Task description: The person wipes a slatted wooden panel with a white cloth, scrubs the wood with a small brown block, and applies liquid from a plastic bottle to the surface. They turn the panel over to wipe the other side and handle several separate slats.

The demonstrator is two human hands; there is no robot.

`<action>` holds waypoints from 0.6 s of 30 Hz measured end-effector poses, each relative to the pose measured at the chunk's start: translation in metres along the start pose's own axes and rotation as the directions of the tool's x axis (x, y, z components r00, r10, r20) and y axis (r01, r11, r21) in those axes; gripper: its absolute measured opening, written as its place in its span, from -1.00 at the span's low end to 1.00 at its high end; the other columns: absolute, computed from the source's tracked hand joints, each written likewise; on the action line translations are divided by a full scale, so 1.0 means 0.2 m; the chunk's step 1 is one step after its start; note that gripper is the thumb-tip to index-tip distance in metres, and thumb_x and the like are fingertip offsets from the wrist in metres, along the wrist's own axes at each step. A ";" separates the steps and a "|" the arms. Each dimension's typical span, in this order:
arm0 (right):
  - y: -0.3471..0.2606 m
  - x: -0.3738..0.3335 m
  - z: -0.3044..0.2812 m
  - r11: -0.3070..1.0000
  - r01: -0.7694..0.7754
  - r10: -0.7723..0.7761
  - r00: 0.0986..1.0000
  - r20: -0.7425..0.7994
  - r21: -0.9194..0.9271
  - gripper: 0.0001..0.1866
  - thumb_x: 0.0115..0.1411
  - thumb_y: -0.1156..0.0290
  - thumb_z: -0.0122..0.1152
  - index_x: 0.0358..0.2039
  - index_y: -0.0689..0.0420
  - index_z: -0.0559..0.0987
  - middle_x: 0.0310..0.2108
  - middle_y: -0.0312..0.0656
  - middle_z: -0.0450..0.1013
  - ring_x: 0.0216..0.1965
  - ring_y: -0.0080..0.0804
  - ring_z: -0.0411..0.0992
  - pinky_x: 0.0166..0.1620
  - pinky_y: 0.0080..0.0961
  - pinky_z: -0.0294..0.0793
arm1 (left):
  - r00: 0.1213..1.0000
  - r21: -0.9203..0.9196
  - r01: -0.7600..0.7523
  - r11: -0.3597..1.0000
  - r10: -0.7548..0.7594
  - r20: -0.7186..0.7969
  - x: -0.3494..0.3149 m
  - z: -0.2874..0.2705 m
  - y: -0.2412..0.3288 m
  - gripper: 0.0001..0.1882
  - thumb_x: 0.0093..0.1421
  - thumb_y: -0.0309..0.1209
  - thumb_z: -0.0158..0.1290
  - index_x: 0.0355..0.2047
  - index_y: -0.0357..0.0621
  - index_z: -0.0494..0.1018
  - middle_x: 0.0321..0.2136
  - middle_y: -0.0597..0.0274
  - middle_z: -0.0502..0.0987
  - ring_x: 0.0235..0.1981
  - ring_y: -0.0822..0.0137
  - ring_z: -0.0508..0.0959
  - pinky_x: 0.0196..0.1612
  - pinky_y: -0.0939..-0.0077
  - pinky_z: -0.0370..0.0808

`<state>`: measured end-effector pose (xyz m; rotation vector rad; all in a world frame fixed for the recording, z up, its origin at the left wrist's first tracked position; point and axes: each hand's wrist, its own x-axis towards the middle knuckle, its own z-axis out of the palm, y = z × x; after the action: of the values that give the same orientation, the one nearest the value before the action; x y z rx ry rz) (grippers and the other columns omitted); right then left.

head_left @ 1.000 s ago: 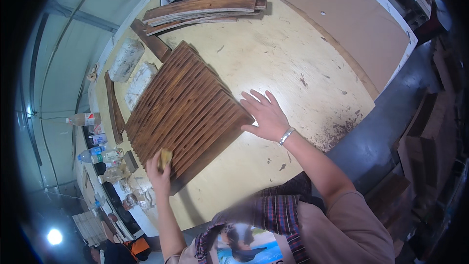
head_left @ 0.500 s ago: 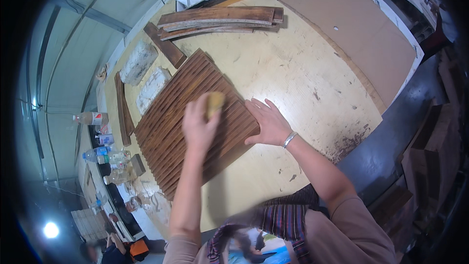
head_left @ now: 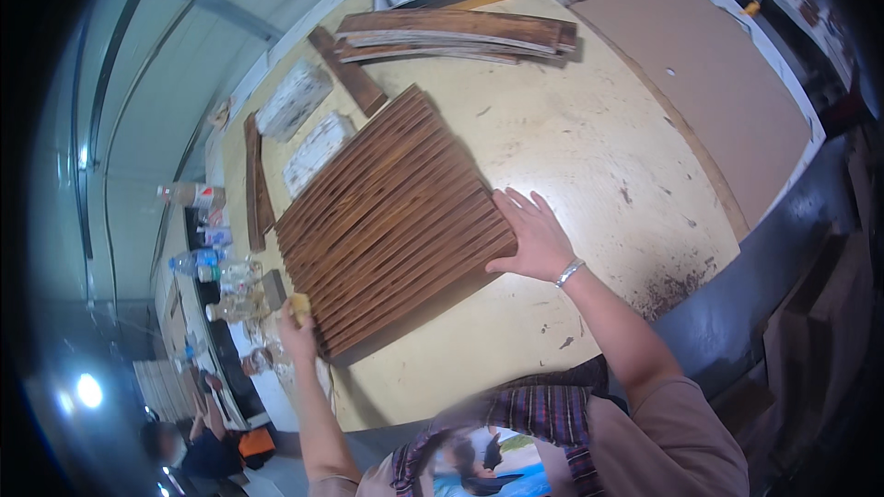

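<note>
A ridged brown slatted wood panel (head_left: 391,225) lies at an angle in the middle of the table. Its ridges run from lower left to upper right. My left hand (head_left: 299,342) is closed around a small yellow sponge (head_left: 300,306) beside the panel's left corner. At the opposite end, my right hand (head_left: 541,237) rests against the panel's right edge, fingers spread and thumb apart, with a bracelet at the wrist. The sponge is partly hidden by the left fingers.
Several brown wood strips (head_left: 460,29) lie beyond the panel. Two white-wrapped blocks (head_left: 318,149) sit to its left. Plastic bottles (head_left: 241,306) and a grey block (head_left: 273,288) stand at the left edge. Brown cardboard (head_left: 700,74) covers the right side. Another person (head_left: 207,446) is at lower left.
My left hand has moved with the sponge from the middle of the panel down to its left corner. My right hand stays at the right edge. The whole view has shifted slightly.
</note>
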<state>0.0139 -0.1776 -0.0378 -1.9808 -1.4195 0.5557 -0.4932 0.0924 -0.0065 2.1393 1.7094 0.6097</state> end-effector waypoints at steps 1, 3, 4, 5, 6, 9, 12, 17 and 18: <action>0.04 -0.01 -0.01 1.000 -0.023 0.023 1.000 -0.020 -0.013 0.24 -0.13 -0.17 0.49 0.42 0.23 0.13 0.41 -0.04 0.17 0.46 -0.22 0.03 0.49 -0.14 -0.13 | 0.991 0.281 0.121 0.952 -0.131 0.016 0.03 0.00 0.11 -0.44 0.12 -0.30 0.25 0.16 -0.07 0.47 -0.10 -0.09 0.57 -0.15 -0.03 0.61 -0.06 0.15 0.52; 0.05 -0.01 -0.01 0.999 -0.038 0.038 0.999 -0.021 -0.011 0.24 -0.15 -0.15 0.51 0.42 0.22 0.13 0.41 -0.05 0.17 0.47 -0.21 0.02 0.49 -0.14 -0.13 | 0.960 0.513 0.266 0.816 -0.270 -0.069 0.05 -0.10 0.10 -0.46 0.08 -0.24 0.29 0.09 -0.10 0.53 -0.11 -0.09 0.57 -0.13 0.02 0.61 -0.08 0.18 0.51; 0.05 0.00 -0.01 0.999 -0.031 0.031 0.999 -0.020 -0.012 0.24 -0.15 -0.16 0.51 0.42 0.22 0.13 0.41 -0.05 0.17 0.47 -0.21 0.02 0.49 -0.13 -0.13 | 0.974 0.407 0.227 0.885 -0.208 -0.090 0.06 -0.09 0.10 -0.47 0.09 -0.26 0.28 0.09 -0.10 0.53 -0.10 -0.08 0.57 -0.11 0.03 0.60 -0.06 0.20 0.51; 0.03 0.00 0.00 1.000 -0.022 0.022 1.000 -0.015 -0.009 0.24 -0.15 -0.16 0.51 0.42 0.22 0.13 0.41 -0.05 0.17 0.47 -0.21 0.02 0.49 -0.13 -0.13 | 0.981 0.300 0.181 0.937 -0.151 -0.121 0.07 -0.07 0.15 -0.48 0.10 -0.28 0.28 0.09 -0.10 0.53 -0.09 -0.07 0.56 -0.09 0.04 0.60 -0.04 0.22 0.51; 0.03 -0.01 0.01 1.000 -0.023 0.023 1.000 -0.011 -0.009 0.24 -0.15 -0.16 0.51 0.42 0.22 0.13 0.41 -0.06 0.17 0.47 -0.20 0.02 0.49 -0.13 -0.13 | 0.984 0.190 0.121 0.974 -0.093 -0.150 0.09 -0.01 0.22 -0.49 0.11 -0.30 0.27 0.09 -0.10 0.53 -0.08 -0.06 0.56 -0.07 0.05 0.59 -0.01 0.24 0.51; 0.05 -0.01 0.01 0.999 -0.031 0.030 0.999 -0.030 -0.038 0.25 -0.15 -0.18 0.51 0.42 0.21 0.13 0.40 -0.06 0.18 0.46 -0.19 0.03 0.49 -0.11 -0.13 | 0.965 -0.179 -0.259 0.949 0.245 -0.096 0.14 0.42 0.94 -0.50 0.15 -0.42 0.24 0.14 -0.11 0.50 -0.05 0.00 0.56 -0.01 0.17 0.58 0.10 0.38 0.49; 0.04 -0.01 0.00 0.999 -0.022 0.021 0.999 -0.026 -0.036 0.20 -0.09 -0.21 0.45 0.39 0.28 0.16 0.39 -0.02 0.19 0.46 -0.20 0.03 0.48 -0.16 -0.12 | 0.882 -0.051 -0.465 0.884 0.467 0.051 0.07 0.71 1.65 -0.49 0.19 -0.24 0.21 0.17 0.11 0.49 -0.20 0.09 0.54 -0.16 0.12 0.60 -0.07 0.25 0.56; 0.04 -0.01 0.01 0.998 0.011 -0.014 0.999 -0.034 -0.065 0.21 -0.14 -0.22 0.47 0.39 0.24 0.19 0.38 -0.03 0.20 0.44 -0.16 0.07 0.47 -0.10 -0.08 | 0.808 0.008 -0.558 0.830 0.542 0.230 0.01 1.02 2.15 -0.53 0.21 -0.15 0.13 0.15 0.29 0.49 -0.23 0.10 0.48 -0.19 0.04 0.59 -0.14 0.19 0.56; 0.06 -0.01 0.03 0.998 0.019 -0.022 0.999 -0.050 -0.055 0.22 -0.17 -0.21 0.50 0.39 0.21 0.20 0.38 -0.04 0.21 0.43 -0.14 0.08 0.47 -0.08 -0.06 | 0.810 0.035 -0.558 0.829 0.535 0.242 0.01 1.04 2.14 -0.53 0.20 -0.16 0.13 0.15 0.30 0.48 -0.23 0.09 0.48 -0.19 0.04 0.59 -0.14 0.19 0.57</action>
<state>0.0172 -0.1812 -0.0497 -2.0066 -1.4369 0.4590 -0.0276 0.0008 0.0342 2.6788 1.0107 0.3978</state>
